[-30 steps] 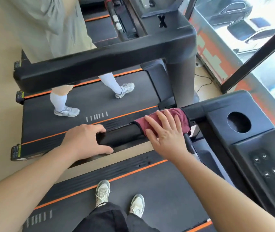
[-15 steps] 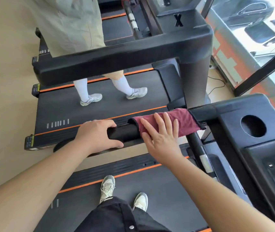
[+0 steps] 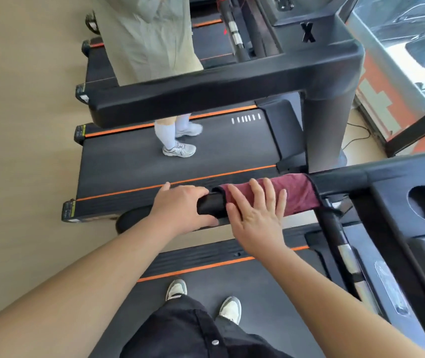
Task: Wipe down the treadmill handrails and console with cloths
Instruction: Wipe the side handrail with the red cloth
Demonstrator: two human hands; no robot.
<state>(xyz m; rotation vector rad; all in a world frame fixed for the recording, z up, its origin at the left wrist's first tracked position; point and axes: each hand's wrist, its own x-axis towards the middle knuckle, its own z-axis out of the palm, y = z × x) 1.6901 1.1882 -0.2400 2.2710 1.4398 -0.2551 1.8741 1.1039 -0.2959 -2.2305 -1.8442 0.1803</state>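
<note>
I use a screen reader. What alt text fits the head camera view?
A person's right hand presses a maroon cloth flat on a black treadmill handrail while the left hand grips the handrail beside it. A second person stands on the next treadmill.

The black handrail (image 3: 210, 205) ran from nine to three o'clock; a maroon cloth (image 3: 300, 193) lay draped over its three-o'clock end, beside the console (image 3: 392, 180).

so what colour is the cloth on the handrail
Maroon cloth, draped over the black handrail; seen in the head view.
</note>
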